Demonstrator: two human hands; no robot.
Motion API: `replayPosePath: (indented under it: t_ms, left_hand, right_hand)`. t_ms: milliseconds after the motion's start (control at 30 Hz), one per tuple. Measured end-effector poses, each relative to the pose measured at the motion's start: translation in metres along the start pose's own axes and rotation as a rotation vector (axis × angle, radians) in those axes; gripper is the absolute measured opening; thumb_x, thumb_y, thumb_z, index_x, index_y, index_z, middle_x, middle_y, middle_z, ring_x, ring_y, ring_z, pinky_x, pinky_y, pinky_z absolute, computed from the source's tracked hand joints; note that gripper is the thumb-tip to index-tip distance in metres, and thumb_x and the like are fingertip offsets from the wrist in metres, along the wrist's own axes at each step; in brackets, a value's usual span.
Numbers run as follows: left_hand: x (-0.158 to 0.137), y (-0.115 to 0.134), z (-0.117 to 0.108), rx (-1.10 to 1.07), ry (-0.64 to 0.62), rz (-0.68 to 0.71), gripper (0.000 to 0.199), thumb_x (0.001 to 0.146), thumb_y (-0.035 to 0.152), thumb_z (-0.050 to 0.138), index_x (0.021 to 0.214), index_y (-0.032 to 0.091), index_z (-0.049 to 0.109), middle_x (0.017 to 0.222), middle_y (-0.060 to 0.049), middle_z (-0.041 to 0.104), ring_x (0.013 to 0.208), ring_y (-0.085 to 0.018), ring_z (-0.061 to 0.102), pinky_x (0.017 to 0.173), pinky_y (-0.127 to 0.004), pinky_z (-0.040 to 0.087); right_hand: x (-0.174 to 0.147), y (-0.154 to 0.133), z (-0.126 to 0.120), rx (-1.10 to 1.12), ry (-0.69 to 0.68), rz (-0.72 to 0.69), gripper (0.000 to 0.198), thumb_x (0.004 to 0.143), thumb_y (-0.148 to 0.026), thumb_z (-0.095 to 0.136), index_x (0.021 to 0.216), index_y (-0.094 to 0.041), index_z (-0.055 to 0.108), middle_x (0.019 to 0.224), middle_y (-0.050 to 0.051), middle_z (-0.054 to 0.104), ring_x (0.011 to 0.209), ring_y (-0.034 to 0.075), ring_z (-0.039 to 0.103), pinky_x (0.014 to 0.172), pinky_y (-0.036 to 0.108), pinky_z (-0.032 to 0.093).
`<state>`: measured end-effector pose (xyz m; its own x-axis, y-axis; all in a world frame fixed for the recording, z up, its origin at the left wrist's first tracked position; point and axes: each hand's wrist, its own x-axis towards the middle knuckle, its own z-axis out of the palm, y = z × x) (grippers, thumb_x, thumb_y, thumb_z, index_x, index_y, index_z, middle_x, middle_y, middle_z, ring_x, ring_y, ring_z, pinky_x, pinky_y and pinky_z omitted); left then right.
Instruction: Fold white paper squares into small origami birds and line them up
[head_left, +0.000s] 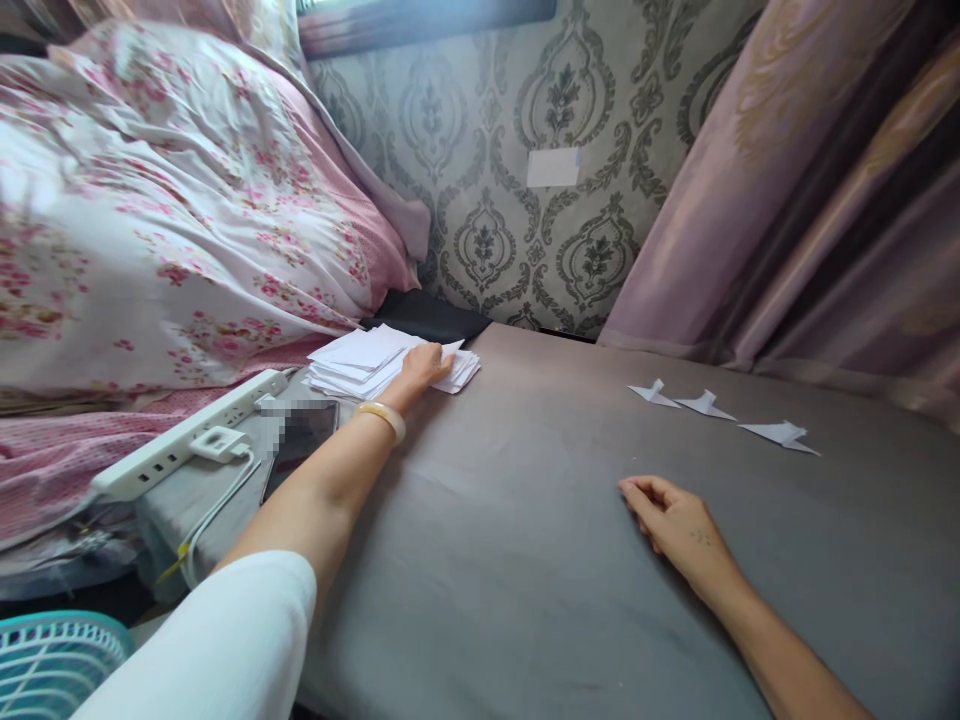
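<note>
My left hand [424,366] reaches to the far side of the table, over a loose pile of white paper sheets [356,350]. Its fingers are closed on a sheet of paper [452,350] at the pile's right side; the fingertips are partly hidden. Near the table's middle right, my right hand [671,515] rests with its fingers curled in and thumb against them, and nothing shows in it. Beyond that hand stand three folded paper figures with pointed ends: one at the left [654,394], one in the middle [706,404] and one at the right [781,435].
A white power strip [187,440] with a plugged-in charger [220,443] and cable lies along the left edge, beside a dark phone [304,450]. Flowered bedding [187,220] rises behind it. A turquoise basket [60,650] is at lower left. Curtains [712,200] hang at the right.
</note>
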<state>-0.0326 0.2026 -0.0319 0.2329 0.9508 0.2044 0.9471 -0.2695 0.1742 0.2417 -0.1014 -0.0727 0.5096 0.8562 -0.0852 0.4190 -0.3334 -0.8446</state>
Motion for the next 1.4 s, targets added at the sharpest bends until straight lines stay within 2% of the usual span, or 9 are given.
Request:
replayPosePath:
  t_ms: [233,433,633,767,900,1000,1167,1300,1400]
  left_hand:
    - [0.0,0.003,0.0,-0.053,0.005,-0.036,0.038,0.091,0.028,0.038,0.104,0.006,0.066,0.109,-0.025,0.066,0.106,-0.032,0.063,0.088,-0.036,0.047]
    - [-0.005,0.008,0.004,-0.219,0.045,-0.079,0.025,0.079,0.017,0.054,0.1,0.008,0.065,0.106,-0.024,0.067,0.104,-0.032,0.063,0.087,-0.034,0.046]
    - [-0.015,0.008,-0.021,-0.511,0.3,-0.197,0.023,0.084,0.013,0.045,0.1,0.012,0.061,0.102,-0.019,0.067,0.106,-0.03,0.061,0.087,-0.034,0.044]
    - [-0.028,0.036,-0.043,-0.789,0.419,-0.172,0.03,0.094,0.027,0.035,0.098,0.013,0.06,0.104,-0.013,0.066,0.102,-0.024,0.061,0.083,-0.03,0.048]
    - [-0.065,0.087,-0.044,-1.097,0.22,-0.086,0.023,0.089,0.031,0.048,0.092,0.013,0.062,0.093,-0.008,0.069,0.083,-0.017,0.066,0.07,-0.026,0.054]
    - [-0.108,0.125,-0.032,-1.679,-0.275,-0.138,0.012,0.08,0.021,0.061,0.087,0.012,0.063,0.089,-0.008,0.07,0.077,-0.015,0.066,0.071,-0.027,0.056]
    - [-0.166,0.165,-0.007,-1.72,-0.74,-0.235,0.011,0.079,0.011,0.059,0.087,0.01,0.065,0.085,-0.008,0.069,0.068,-0.013,0.064,0.07,-0.027,0.057]
    - [-0.182,0.173,0.005,-1.656,-0.872,-0.24,0.016,0.078,0.007,0.054,0.09,0.01,0.064,0.086,-0.011,0.069,0.071,-0.016,0.067,0.071,-0.028,0.057]
    - [-0.181,0.167,0.01,-1.445,-0.798,-0.142,0.016,0.079,0.015,0.055,0.092,0.009,0.064,0.088,-0.012,0.069,0.075,-0.018,0.067,0.068,-0.028,0.056]
  right_hand:
    - [0.0,0.0,-0.001,-0.04,-0.01,-0.036,0.04,0.078,-0.051,0.051,0.092,-0.016,0.064,0.053,-0.005,0.047,0.042,0.01,0.041,0.042,0.023,0.033]
    - [0.001,0.0,-0.001,-0.046,0.003,-0.064,0.038,0.077,-0.05,0.052,0.088,-0.016,0.064,0.051,-0.005,0.048,0.04,0.01,0.041,0.042,0.024,0.034]
    - [0.001,-0.001,0.001,-0.024,0.021,-0.129,0.035,0.076,-0.047,0.051,0.084,-0.016,0.065,0.055,-0.001,0.054,0.043,0.011,0.044,0.043,0.024,0.037]
    - [0.003,0.003,0.004,0.004,0.025,-0.153,0.033,0.076,-0.045,0.051,0.082,-0.016,0.065,0.062,0.002,0.059,0.046,0.012,0.049,0.043,0.024,0.038]
    - [0.001,0.002,0.004,0.044,0.062,-0.135,0.036,0.08,-0.047,0.049,0.089,-0.016,0.064,0.063,0.002,0.059,0.046,0.014,0.051,0.043,0.026,0.041]
    - [-0.009,-0.003,0.0,-0.037,0.362,-0.341,0.032,0.08,-0.039,0.055,0.1,-0.015,0.062,0.085,0.008,0.064,0.065,0.016,0.059,0.064,0.031,0.05]
    - [-0.025,-0.008,-0.006,-0.342,0.418,-0.705,0.06,0.077,-0.014,0.056,0.135,-0.021,0.044,0.13,0.015,0.047,0.108,0.025,0.054,0.092,0.042,0.046]
    - [-0.03,-0.004,-0.007,-0.602,0.323,-0.756,0.053,0.078,0.001,0.045,0.122,-0.024,0.06,0.129,0.012,0.05,0.114,0.027,0.047,0.094,0.043,0.042]
    - [-0.031,-0.001,-0.008,-0.669,0.219,-0.734,0.039,0.083,-0.002,0.045,0.104,-0.023,0.069,0.12,0.01,0.057,0.11,0.026,0.046,0.089,0.04,0.042]
